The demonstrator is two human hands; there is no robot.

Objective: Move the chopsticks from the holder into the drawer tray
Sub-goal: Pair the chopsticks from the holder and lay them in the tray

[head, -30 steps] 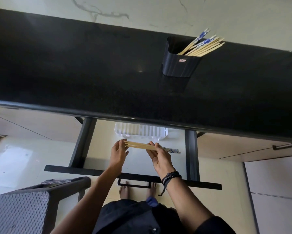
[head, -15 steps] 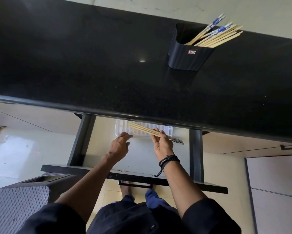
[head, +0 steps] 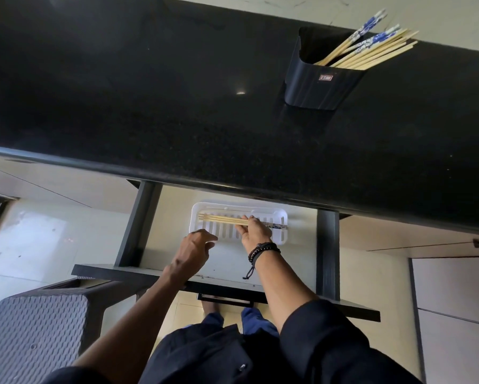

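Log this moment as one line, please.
right hand: holds chopsticks over tray | left hand: free | holder: not empty

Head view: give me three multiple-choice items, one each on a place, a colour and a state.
1. Where does the black ribbed plastic holder stand? A on the black stone countertop; B in the drawer; C on the floor.
2. What colour is the slotted plastic tray? A black; B white; C blue.
3. What is the right hand doing? A hanging free; B pinching wooden chopsticks over the tray; C gripping the holder.

A: it stands on the counter. B: white plastic. B: the fingers close on the bundle.
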